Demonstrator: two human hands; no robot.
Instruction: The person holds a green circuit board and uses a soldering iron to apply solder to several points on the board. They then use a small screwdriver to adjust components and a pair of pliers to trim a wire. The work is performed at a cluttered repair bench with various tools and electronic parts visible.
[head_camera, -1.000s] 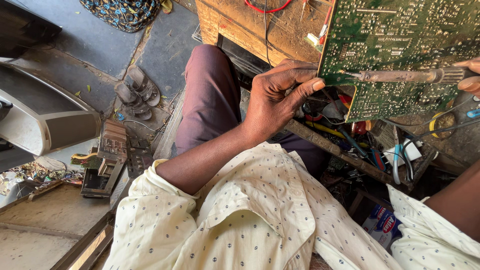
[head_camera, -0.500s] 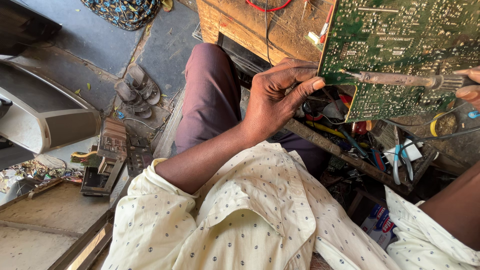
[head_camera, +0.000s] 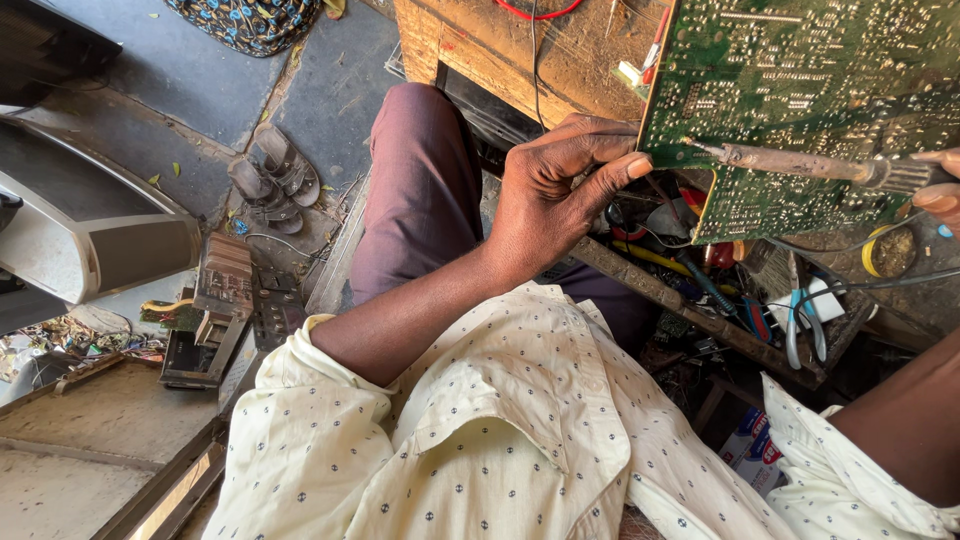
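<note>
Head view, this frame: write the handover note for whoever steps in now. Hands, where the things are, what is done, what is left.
Left hand: grips the left edge of the green circuit board, holding it tilted, solder side toward the camera.
Right hand: only fingertips show at the frame edge, holding the soldering iron.
Iron tip rests on the board near its left edge.
Wooden bench is behind the board; loose tools and wires lie in the tray below it.
Done: board up, iron on a joint.
Left: cannot tell whether this joint is finished or how many remain.

Cream shirt (head_camera: 500, 420), small dark dots, sleeves rolled; maroon trousers (head_camera: 410, 190).
</note>
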